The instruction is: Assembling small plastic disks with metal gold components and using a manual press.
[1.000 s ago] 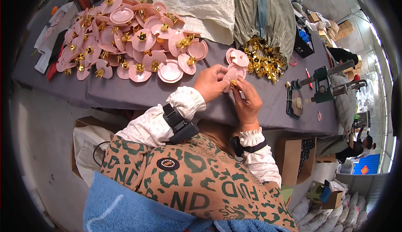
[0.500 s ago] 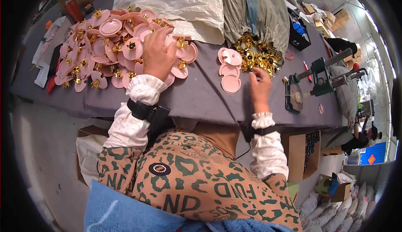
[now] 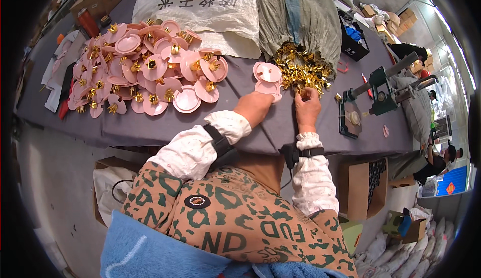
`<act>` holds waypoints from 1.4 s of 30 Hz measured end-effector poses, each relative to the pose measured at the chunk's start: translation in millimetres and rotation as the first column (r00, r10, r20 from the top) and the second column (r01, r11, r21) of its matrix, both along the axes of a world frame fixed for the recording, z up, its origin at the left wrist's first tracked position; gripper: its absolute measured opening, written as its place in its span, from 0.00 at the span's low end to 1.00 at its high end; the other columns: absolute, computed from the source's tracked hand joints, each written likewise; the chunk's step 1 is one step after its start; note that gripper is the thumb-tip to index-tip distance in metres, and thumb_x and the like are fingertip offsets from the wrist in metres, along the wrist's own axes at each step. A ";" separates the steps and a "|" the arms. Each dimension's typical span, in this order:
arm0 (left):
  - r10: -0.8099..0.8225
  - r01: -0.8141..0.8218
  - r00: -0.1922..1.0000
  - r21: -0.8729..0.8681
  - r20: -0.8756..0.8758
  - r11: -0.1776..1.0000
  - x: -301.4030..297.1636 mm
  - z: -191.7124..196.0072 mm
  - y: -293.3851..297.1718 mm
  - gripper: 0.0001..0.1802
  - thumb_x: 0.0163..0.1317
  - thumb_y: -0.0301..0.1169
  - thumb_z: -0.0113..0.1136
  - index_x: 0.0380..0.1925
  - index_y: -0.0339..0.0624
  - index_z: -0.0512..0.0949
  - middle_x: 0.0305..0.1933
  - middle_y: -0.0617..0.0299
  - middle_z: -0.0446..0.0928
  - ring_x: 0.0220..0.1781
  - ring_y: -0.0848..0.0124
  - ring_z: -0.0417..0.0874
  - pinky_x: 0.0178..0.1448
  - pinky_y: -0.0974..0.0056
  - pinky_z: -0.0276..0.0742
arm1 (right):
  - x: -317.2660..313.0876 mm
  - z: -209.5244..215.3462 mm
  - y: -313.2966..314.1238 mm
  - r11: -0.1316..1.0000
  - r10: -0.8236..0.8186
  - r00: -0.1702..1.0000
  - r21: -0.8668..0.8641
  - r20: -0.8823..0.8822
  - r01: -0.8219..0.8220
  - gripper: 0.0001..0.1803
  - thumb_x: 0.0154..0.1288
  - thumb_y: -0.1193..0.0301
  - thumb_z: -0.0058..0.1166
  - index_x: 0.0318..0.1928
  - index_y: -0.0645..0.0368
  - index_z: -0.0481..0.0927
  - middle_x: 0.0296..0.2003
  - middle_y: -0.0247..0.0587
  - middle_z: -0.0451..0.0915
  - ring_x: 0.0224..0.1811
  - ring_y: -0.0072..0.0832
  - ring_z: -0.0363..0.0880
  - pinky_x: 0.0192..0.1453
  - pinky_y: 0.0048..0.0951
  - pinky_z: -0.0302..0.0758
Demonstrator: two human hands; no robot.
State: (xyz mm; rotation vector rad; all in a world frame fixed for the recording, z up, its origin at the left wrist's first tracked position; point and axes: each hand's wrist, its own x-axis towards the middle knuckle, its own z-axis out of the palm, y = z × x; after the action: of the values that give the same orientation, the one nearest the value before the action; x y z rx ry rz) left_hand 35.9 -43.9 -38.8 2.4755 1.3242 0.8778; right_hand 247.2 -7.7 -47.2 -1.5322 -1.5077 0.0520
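My left hand [image 3: 253, 108] reaches over the near end of a short row of round pink plastic discs [image 3: 267, 72], its fingers closed on the nearest disc's edge. Just right of it, my right hand [image 3: 307, 110] pinches a small gold prong-shaped piece at the near edge of a heap of shiny gold pieces [image 3: 303, 70]. That heap spills from the mouth of a grey-green woven sack [image 3: 300, 12]. On the left lies a large pile of pink discs with gold crown-shaped pieces fitted to them [image 3: 150, 70].
A green hand press [image 3: 382, 90] stands at the right of the grey cloth-covered table [image 3: 240, 142]. A white woven sack [image 3: 200, 12] lies at the back, and a black box [image 3: 354, 40] behind the press. Cartons [image 3: 361, 188] sit below; other people are at far right.
My left hand has left the pile and moved right to the short row of discs, closing on the nearest one. My right hand has shifted slightly nearer me, fingers now pinched on a gold piece.
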 end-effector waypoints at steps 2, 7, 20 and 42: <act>0.153 -0.081 0.937 -0.232 0.315 0.969 -10.1 19.9 -7.5 0.12 0.62 0.27 0.58 0.44 0.32 0.78 0.39 0.53 0.83 0.38 0.57 0.85 0.43 0.62 0.79 | 4.1 4.8 -5.9 0.995 -0.013 0.999 -0.094 -0.053 0.008 0.06 0.53 0.74 0.63 0.31 0.62 0.83 0.33 0.45 0.83 0.31 0.32 0.83 0.40 0.30 0.79; 0.417 0.269 0.536 -0.617 0.734 0.740 -19.1 24.5 -4.2 0.13 0.64 0.30 0.60 0.45 0.31 0.79 0.37 0.59 0.83 0.37 0.75 0.82 0.41 0.67 0.80 | -6.0 32.2 -33.5 0.955 0.049 0.935 -0.258 -0.351 -0.147 0.08 0.55 0.75 0.65 0.37 0.63 0.86 0.36 0.42 0.84 0.36 0.30 0.84 0.42 0.27 0.79; 0.294 0.168 0.668 -0.524 0.684 0.835 -25.5 31.6 -33.6 0.13 0.66 0.29 0.56 0.48 0.36 0.76 0.33 0.57 0.82 0.34 0.70 0.83 0.40 0.65 0.77 | -78.2 54.1 -78.3 0.895 0.436 0.900 0.104 -0.005 -0.434 0.11 0.53 0.80 0.65 0.39 0.62 0.83 0.38 0.45 0.84 0.40 0.36 0.85 0.44 0.31 0.79; 0.325 -0.508 0.779 0.235 0.536 0.829 -128.1 85.6 3.7 0.15 0.54 0.23 0.57 0.43 0.38 0.78 0.38 0.49 0.79 0.43 0.51 0.78 0.52 0.51 0.72 | -9.2 -4.4 -0.3 0.992 0.114 0.981 -0.081 0.159 -0.102 0.15 0.54 0.74 0.64 0.44 0.56 0.83 0.42 0.42 0.82 0.46 0.41 0.78 0.54 0.37 0.74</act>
State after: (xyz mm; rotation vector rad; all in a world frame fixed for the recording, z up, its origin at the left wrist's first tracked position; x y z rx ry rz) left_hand -92.2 -40.2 46.8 1.9730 1.6650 1.8645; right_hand 238.0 -8.0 -51.5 -1.5410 -1.7354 0.0451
